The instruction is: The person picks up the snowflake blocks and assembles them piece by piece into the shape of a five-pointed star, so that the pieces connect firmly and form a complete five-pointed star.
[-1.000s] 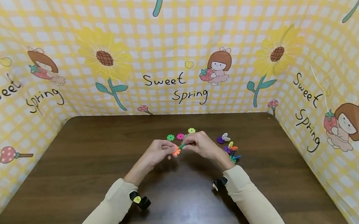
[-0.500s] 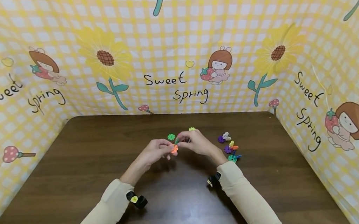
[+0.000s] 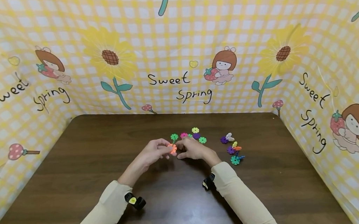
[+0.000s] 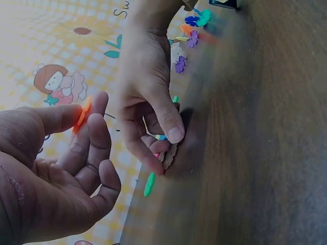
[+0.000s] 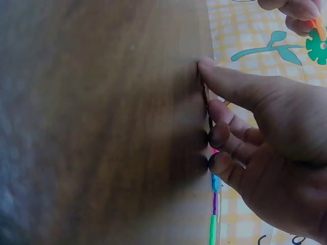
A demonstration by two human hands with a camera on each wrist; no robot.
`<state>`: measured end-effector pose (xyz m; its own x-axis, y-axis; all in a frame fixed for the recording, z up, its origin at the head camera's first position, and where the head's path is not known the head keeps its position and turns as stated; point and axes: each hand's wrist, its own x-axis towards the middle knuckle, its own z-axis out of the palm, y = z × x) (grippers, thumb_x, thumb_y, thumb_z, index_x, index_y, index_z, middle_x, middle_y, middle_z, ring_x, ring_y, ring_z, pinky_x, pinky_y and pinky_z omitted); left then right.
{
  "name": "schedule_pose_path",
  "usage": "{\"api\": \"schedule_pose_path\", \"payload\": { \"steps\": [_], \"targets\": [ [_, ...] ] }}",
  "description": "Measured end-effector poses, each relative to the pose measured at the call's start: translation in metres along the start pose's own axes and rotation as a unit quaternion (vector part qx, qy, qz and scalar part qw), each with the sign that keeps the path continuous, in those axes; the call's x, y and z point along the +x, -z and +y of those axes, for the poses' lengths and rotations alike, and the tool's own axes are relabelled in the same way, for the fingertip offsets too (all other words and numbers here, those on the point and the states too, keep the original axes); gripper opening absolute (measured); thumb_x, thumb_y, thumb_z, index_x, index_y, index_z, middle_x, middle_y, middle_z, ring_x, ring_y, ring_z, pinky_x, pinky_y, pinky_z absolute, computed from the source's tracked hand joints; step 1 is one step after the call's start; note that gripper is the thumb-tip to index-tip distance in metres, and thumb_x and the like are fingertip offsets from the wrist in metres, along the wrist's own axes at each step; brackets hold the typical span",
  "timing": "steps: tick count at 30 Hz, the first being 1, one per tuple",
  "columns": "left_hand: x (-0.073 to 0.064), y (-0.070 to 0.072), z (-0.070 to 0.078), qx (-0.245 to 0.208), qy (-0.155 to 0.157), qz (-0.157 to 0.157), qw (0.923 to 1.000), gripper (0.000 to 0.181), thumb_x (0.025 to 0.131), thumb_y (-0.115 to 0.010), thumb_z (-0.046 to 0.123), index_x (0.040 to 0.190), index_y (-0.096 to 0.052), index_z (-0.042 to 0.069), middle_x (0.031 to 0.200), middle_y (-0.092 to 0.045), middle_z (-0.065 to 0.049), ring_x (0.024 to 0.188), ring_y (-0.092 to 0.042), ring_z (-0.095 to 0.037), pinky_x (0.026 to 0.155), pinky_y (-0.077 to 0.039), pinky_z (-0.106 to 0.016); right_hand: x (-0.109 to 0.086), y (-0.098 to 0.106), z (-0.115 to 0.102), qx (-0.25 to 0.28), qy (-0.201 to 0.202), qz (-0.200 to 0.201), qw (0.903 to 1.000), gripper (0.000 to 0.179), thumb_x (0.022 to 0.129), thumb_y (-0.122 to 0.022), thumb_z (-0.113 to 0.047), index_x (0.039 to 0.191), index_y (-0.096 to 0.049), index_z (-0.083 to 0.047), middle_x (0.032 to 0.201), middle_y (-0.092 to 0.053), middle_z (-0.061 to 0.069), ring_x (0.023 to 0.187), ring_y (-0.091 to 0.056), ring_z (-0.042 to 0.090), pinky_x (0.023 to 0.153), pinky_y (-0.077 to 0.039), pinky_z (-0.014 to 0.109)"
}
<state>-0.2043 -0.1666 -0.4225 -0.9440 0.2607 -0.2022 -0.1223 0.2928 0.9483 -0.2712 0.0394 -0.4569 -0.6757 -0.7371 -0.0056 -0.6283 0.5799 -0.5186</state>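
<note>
My left hand (image 3: 152, 152) pinches an orange snowflake disc (image 4: 83, 115) between thumb and fingertips, above the table. A green snowflake disc (image 5: 317, 47) is joined to the orange one, crosswise to it. To the right, my right hand (image 3: 193, 149) is down at the tabletop, fingers curled, with thumb and index finger at opposite edges of a brown snowflake disc (image 4: 171, 155). That brown disc blends into the wood in the head view. Its thin edge (image 5: 205, 92) shows between thumb and finger in the right wrist view.
Behind the hands lie loose discs: green (image 3: 174, 136), pink (image 3: 184, 135), yellow (image 3: 195, 130), purple (image 3: 196, 136) and another green (image 3: 202, 140). Right of them stand joined clusters: purple-white (image 3: 227, 138), purple-yellow-orange (image 3: 233, 148), green-blue (image 3: 235, 160). A checked cloth (image 3: 178, 55) walls the brown table (image 3: 105, 139).
My right hand has let go of the green disc, which stays joined to the orange one, and has come down to the brown disc on the table. The left hand keeps its pinch.
</note>
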Motion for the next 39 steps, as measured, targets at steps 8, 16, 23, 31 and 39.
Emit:
{"api": "schedule_pose_path", "payload": {
  "steps": [8, 16, 23, 31, 39],
  "targets": [
    [0.000, -0.002, -0.001, -0.004, -0.003, -0.007, 1.0000, 0.021, 0.097, -0.065, 0.017, 0.108, -0.059, 0.000, 0.087, -0.073, -0.013, 0.073, -0.063, -0.019, 0.074, -0.046, -0.035, -0.011, 0.002, 0.002, 0.022, -0.032, 0.004, 0.9993, 0.025, 0.086, -0.081, -0.019, 0.098, -0.061, -0.009, 0.092, -0.060, 0.000, 0.087, -0.056, 0.016, 0.079, -0.048, 0.032],
    [0.004, -0.008, -0.005, -0.009, -0.009, -0.019, 0.9997, 0.021, 0.098, -0.065, 0.017, 0.107, -0.058, -0.001, 0.087, -0.075, -0.005, 0.074, -0.062, -0.022, 0.072, -0.045, -0.033, -0.031, 0.008, 0.009, 0.048, 0.012, 0.014, 0.9987, 0.012, 0.093, -0.071, -0.005, 0.102, -0.064, -0.009, 0.094, -0.070, 0.001, 0.083, -0.064, 0.012, 0.075, -0.053, 0.030],
    [0.011, -0.012, -0.005, -0.012, -0.012, -0.028, 0.9995, 0.022, 0.098, -0.065, 0.019, 0.108, -0.058, 0.000, 0.087, -0.076, -0.008, 0.071, -0.062, -0.022, 0.073, -0.044, -0.034, -0.045, 0.019, 0.004, 0.051, 0.020, 0.065, 0.9964, 0.013, 0.095, -0.068, -0.005, 0.107, -0.072, -0.008, 0.094, -0.073, 0.001, 0.077, -0.065, 0.007, 0.070, -0.053, 0.023],
    [0.010, -0.015, -0.001, -0.013, -0.003, -0.031, 0.9994, 0.022, 0.098, -0.065, 0.018, 0.109, -0.059, 0.000, 0.087, -0.075, -0.010, 0.069, -0.061, -0.020, 0.074, -0.045, -0.036, -0.054, 0.030, -0.006, 0.073, 0.019, 0.096, 0.9925, 0.004, 0.095, -0.069, -0.008, 0.099, -0.071, -0.007, 0.084, -0.070, -0.002, 0.070, -0.064, 0.008, 0.065, -0.053, 0.023],
    [0.012, -0.018, -0.001, -0.018, -0.002, -0.045, 0.9988, 0.022, 0.098, -0.065, 0.018, 0.110, -0.060, 0.000, 0.088, -0.075, -0.013, 0.066, -0.060, -0.016, 0.077, -0.046, -0.041, -0.058, 0.036, -0.013, 0.083, 0.049, 0.110, 0.9892, 0.005, 0.098, -0.066, -0.014, 0.098, -0.068, -0.009, 0.087, -0.070, -0.002, 0.074, -0.062, 0.005, 0.068, -0.053, 0.024]
  ]
}}
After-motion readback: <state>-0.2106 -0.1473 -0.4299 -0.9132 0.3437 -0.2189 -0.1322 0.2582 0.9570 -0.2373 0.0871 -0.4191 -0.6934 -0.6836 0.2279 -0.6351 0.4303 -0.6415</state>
